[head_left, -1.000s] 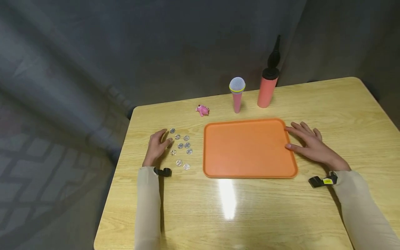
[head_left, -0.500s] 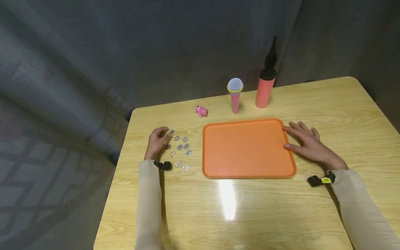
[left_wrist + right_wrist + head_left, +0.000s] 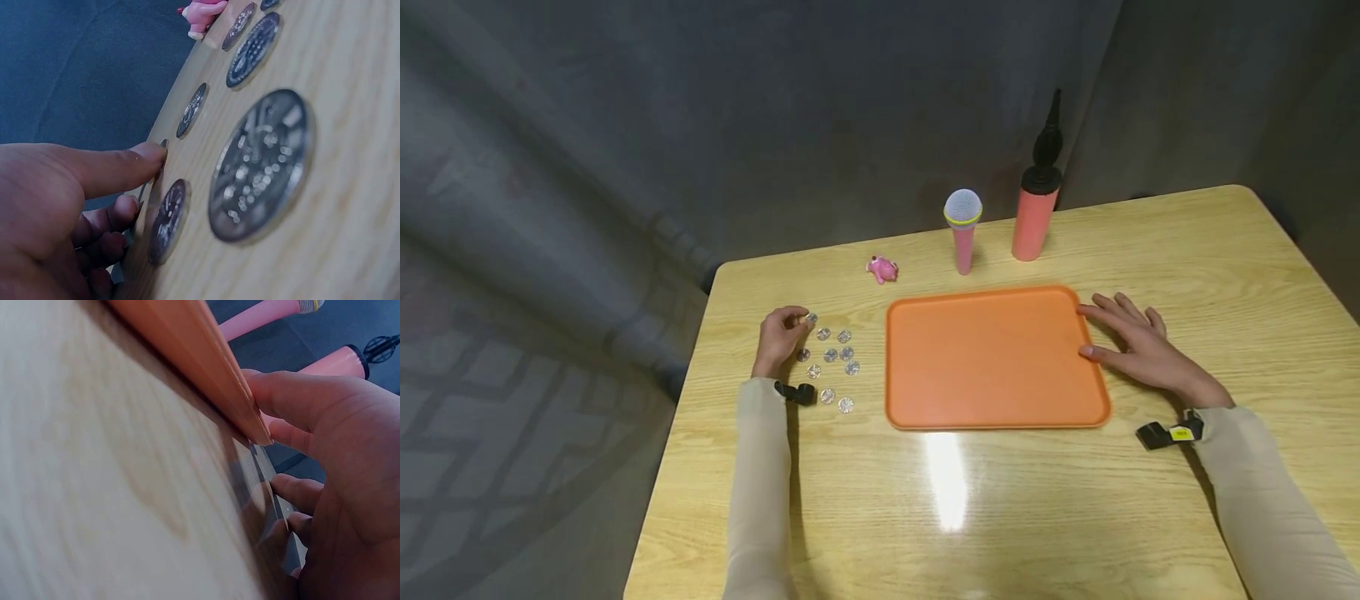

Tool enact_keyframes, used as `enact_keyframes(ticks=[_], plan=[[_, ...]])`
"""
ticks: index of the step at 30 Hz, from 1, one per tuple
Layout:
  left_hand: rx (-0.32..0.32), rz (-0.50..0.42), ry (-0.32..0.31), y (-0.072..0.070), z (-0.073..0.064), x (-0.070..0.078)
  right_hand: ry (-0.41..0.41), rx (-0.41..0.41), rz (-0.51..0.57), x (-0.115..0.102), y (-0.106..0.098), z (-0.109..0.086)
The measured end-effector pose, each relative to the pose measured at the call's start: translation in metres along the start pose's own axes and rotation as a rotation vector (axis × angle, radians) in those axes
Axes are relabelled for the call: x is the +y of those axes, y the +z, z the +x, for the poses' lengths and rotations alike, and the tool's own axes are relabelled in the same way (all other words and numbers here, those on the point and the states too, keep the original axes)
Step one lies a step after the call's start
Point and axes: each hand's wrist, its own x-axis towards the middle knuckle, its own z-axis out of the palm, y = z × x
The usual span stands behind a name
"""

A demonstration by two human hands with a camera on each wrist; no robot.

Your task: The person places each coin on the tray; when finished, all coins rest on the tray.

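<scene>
I see round, silvery, patterned coins (image 3: 846,353) spread loosely over the worktop (image 3: 865,500), the farthest between thumb and fingertip of the left hand (image 3: 778,340). Right of them, I have a shallow orange tray (image 3: 992,358) sitting flat, round-cornered and rimmed.

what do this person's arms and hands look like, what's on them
The left sleeve and right sleeve are plain pale beige. The left wrist device is black; the right wrist device is black too, with a yellow label. The left hand and right hand are gloveless.
</scene>
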Motion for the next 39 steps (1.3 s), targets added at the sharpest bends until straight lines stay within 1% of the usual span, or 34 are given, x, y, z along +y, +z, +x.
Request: enact_keyframes(ticks=[6,15,22,27,31,36,37,39], plan=[[0.001,0.062,-0.002,-0.002,0.003,0.004,0.000,-0.002,0.004,0.000,0.000,0.000],[-0.044,0.146,-0.006,-0.004,0.007,0.012,-0.004,-0.005,0.007,0.001,0.000,0.000],[-0.104,0.176,-0.026,-0.007,0.012,0.012,-0.004,-0.005,0.007,0.000,0.000,0.000],[-0.138,0.214,-0.026,-0.008,0.015,0.013,-0.003,-0.004,0.003,0.000,0.000,0.001],[-0.163,0.265,-0.031,-0.010,0.016,0.015,-0.002,-0.004,0.004,0.001,0.000,0.001],[-0.206,0.360,-0.003,-0.012,0.018,0.017,0.001,-0.007,0.010,0.001,0.000,0.001],[-0.215,0.372,0.004,-0.012,0.018,0.017,0.002,-0.008,0.011,0.001,0.000,0.001],[-0.232,0.367,0.017,-0.012,0.018,0.017,0.002,-0.010,0.014,0.001,0.000,0.001]])
